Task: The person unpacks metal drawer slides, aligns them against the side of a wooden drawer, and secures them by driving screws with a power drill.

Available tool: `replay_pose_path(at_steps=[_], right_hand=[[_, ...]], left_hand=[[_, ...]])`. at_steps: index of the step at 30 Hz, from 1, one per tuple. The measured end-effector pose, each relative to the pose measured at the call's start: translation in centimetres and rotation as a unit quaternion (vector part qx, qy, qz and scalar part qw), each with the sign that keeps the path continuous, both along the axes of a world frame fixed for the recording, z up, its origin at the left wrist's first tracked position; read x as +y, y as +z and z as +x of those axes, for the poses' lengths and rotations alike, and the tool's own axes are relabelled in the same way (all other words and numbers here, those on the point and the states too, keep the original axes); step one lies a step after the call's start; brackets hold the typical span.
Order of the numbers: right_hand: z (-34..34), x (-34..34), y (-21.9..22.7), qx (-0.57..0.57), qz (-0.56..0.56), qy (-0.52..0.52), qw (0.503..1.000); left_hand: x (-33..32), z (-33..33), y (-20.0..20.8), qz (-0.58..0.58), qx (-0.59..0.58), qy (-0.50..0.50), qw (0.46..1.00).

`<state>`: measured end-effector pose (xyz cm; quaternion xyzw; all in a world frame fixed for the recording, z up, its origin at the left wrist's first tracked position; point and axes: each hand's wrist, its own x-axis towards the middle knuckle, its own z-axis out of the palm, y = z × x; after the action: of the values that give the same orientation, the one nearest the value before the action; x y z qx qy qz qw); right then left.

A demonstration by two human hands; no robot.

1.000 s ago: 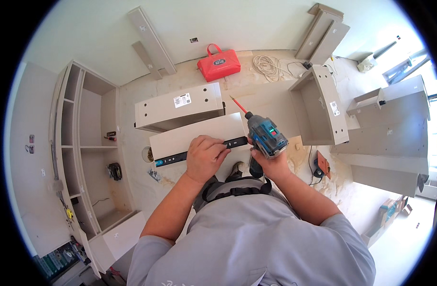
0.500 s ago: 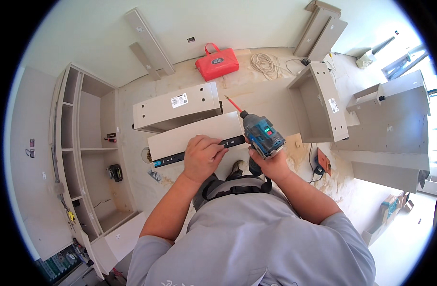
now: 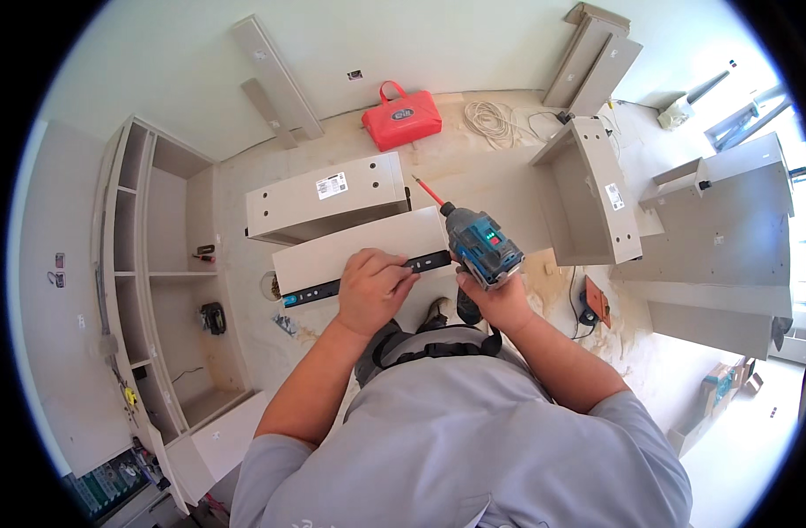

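My right hand [image 3: 501, 301] grips a blue and black cordless impact driver [image 3: 482, 246]. A long red shaft with a metal tip extends from its nose toward the upper left. My left hand [image 3: 373, 286] rests across a black drawer slide [image 3: 313, 294] along the near edge of a pale board [image 3: 355, 245]. Its thumb and fingers are pinched together over the slide; whatever lies between them is too small or hidden to name. The driver's tip is apart from the slide. Just behind the board stands a beige box-like cabinet part [image 3: 284, 200] with a white label.
An open cabinet carcass [image 3: 566, 202] stands to the right, with larger panels [image 3: 711, 229] beyond it. At the back are a red bag [image 3: 401, 121] and a coiled cable [image 3: 488, 123]. A tall shelved cabinet [image 3: 183, 277] fills the left side. Boards [image 3: 275, 79] lean on the far wall.
The driver in my right hand has shifted very slightly left. My left hand stays over the slide, nearly still.
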<state>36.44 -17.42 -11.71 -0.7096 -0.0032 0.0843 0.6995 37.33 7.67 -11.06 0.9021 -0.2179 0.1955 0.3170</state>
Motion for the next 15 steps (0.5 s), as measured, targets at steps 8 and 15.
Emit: replay_pose_path(at_steps=[8, 15], right_hand=[[0.0, -0.1, -0.4, 0.019, 0.015, -0.004, 1.000], [0.2, -0.3, 0.8, 0.022, 0.115, 0.000, 0.993]], left_hand=[[-0.1, 0.0, 0.2, -0.001, -0.003, 0.002, 1.000], [0.0, 0.1, 0.1, -0.004, -0.002, 0.004, 1.000]])
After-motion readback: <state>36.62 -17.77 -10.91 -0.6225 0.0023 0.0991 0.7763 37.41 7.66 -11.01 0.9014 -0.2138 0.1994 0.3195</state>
